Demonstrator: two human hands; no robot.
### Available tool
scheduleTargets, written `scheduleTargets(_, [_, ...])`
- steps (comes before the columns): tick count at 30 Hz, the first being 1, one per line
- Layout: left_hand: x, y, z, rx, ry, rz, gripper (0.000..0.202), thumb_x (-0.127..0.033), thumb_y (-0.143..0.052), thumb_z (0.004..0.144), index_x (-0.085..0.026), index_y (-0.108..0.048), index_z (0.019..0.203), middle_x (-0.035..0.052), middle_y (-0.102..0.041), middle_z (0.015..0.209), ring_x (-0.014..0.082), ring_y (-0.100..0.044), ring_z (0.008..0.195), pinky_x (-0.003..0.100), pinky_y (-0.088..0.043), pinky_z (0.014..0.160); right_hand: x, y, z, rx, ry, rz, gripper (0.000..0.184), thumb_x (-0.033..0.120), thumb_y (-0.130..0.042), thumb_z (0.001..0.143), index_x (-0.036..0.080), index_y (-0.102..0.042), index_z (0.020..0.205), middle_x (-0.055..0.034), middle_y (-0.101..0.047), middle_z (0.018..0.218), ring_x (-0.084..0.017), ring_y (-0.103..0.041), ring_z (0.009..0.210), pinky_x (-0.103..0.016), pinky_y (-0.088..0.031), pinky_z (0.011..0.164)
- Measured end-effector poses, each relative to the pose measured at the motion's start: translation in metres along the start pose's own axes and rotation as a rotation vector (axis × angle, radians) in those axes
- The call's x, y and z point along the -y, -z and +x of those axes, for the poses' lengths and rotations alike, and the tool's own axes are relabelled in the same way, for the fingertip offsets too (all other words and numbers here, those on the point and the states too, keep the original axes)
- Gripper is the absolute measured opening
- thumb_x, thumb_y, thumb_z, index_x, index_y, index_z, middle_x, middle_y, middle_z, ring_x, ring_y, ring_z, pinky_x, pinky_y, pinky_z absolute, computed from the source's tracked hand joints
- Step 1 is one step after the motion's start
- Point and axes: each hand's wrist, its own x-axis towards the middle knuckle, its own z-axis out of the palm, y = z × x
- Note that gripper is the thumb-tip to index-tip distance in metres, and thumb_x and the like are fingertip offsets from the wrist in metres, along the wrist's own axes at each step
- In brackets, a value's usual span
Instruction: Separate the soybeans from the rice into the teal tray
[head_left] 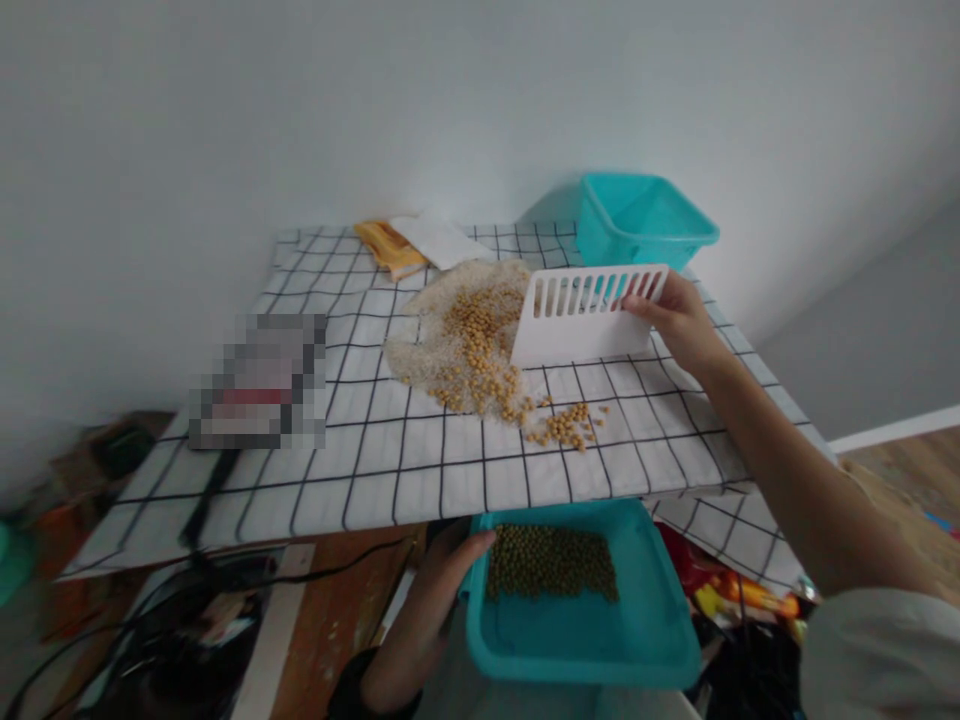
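My right hand (675,315) pinches the right end of a white slotted plastic panel (577,340), standing on its long edge on the table. Its left end touches a spread heap of pale rice-like grains (412,355) mixed with tan soybeans (480,335). A smaller patch of soybeans (566,425) lies nearer the front edge. Below that edge, my left hand (454,575) grips the left rim of a teal plastic basin (585,665). Only its thumb shows clearly; the other fingers are hidden. Small green beans (551,560) cover the far part of the basin's floor.
A second teal basin (645,215) stands at the table's back right corner. Yellow and white packets (420,245) lie at the back, by the wall. A blurred-out device (259,380) with a black cable rests on the left of the checked tablecloth (360,470).
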Motion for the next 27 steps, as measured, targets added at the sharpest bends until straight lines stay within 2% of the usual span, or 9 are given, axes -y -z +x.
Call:
scheduleTargets(4, [-0.018, -0.003, 0.003, 0.086, -0.022, 0.218, 0.031, -0.039, -0.051, 0.084, -0.024, -0.074, 0.098, 0.0098, -0.08, 0.115, 0.0308, -0.07, 0.116, 0.043, -0.05, 0.103, 0.001, 0.0, -0.001, -0.001, -0.007, -0.013, 0.033, 0.056, -0.078, 0.075, 0.027, -0.065, 0.085, -0.0013, -0.07, 0.087, -0.023, -0.065, 0.083, -0.045, -0.054, 0.086])
scheduleTargets(7, [-0.032, 0.0, -0.006, 0.142, -0.064, 0.472, 0.029, -0.032, -0.048, 0.088, -0.022, -0.071, 0.102, 0.0126, -0.079, 0.112, 0.0314, -0.068, 0.117, 0.042, -0.047, 0.104, 0.0, 0.001, 0.0, -0.01, -0.014, -0.007, 0.032, 0.053, -0.08, 0.074, 0.026, -0.066, 0.084, -0.0017, -0.071, 0.086, -0.023, -0.066, 0.082, -0.045, -0.054, 0.086])
scheduleTargets(10, [-0.044, 0.0, -0.018, 0.182, -0.121, 0.762, 0.035, -0.02, -0.046, 0.086, -0.013, -0.068, 0.113, 0.0216, -0.076, 0.111, 0.0389, -0.068, 0.113, 0.055, -0.045, 0.103, -0.004, 0.003, 0.0, -0.03, -0.054, 0.024, 0.032, 0.051, -0.082, 0.072, 0.025, -0.067, 0.083, -0.0025, -0.072, 0.085, -0.023, -0.065, 0.08, -0.044, -0.053, 0.086])
scheduleTargets(12, [-0.05, -0.004, -0.025, 0.192, -0.157, 0.937, 0.042, -0.016, -0.043, 0.086, -0.002, -0.065, 0.118, 0.0312, -0.073, 0.112, 0.0468, -0.066, 0.11, 0.067, -0.044, 0.097, -0.006, 0.004, 0.0, -0.033, -0.067, 0.047, 0.031, 0.048, -0.084, 0.07, 0.024, -0.069, 0.084, -0.0031, -0.073, 0.087, -0.022, -0.065, 0.079, -0.042, -0.053, 0.085])
scheduleTargets(13, [-0.052, -0.007, -0.028, 0.199, -0.172, 1.002, 0.043, -0.015, -0.042, 0.086, 0.0, -0.064, 0.12, 0.0325, -0.072, 0.111, 0.0481, -0.066, 0.108, 0.069, -0.046, 0.094, -0.007, 0.004, 0.0, -0.035, -0.067, 0.055, 0.03, 0.046, -0.084, 0.07, 0.024, -0.069, 0.085, -0.0034, -0.074, 0.087, -0.022, -0.065, 0.079, -0.041, -0.053, 0.085])
scheduleTargets(15, [-0.056, -0.013, -0.031, 0.204, -0.216, 1.099, 0.042, -0.014, -0.038, 0.088, 0.001, -0.065, 0.117, 0.0317, -0.074, 0.105, 0.0468, -0.069, 0.101, 0.068, -0.051, 0.087, -0.008, 0.005, 0.0, -0.042, -0.062, 0.068, 0.029, 0.044, -0.085, 0.069, 0.024, -0.071, 0.085, -0.0038, -0.075, 0.089, -0.021, -0.066, 0.079, -0.04, -0.052, 0.084])
scheduleTargets(20, [-0.059, -0.024, -0.029, 0.213, -0.31, 1.208, 0.036, -0.014, -0.037, 0.089, -0.004, -0.067, 0.108, 0.0252, -0.076, 0.094, 0.0399, -0.075, 0.088, 0.057, -0.06, 0.078, -0.009, 0.006, 0.0, -0.054, -0.06, 0.082, 0.028, 0.043, -0.086, 0.068, 0.026, -0.072, 0.084, -0.0034, -0.076, 0.09, -0.022, -0.067, 0.08, -0.041, -0.052, 0.086])
scheduleTargets(27, [-0.061, -0.024, -0.027, 0.199, -0.338, 1.251, 0.033, -0.014, -0.038, 0.089, -0.006, -0.067, 0.104, 0.0225, -0.078, 0.089, 0.0385, -0.077, 0.083, 0.053, -0.063, 0.073, -0.01, 0.008, 0.001, -0.046, -0.061, 0.091, 0.024, 0.039, -0.086, 0.068, 0.024, -0.073, 0.082, -0.0039, -0.076, 0.088, -0.021, -0.067, 0.079, -0.039, -0.051, 0.084])
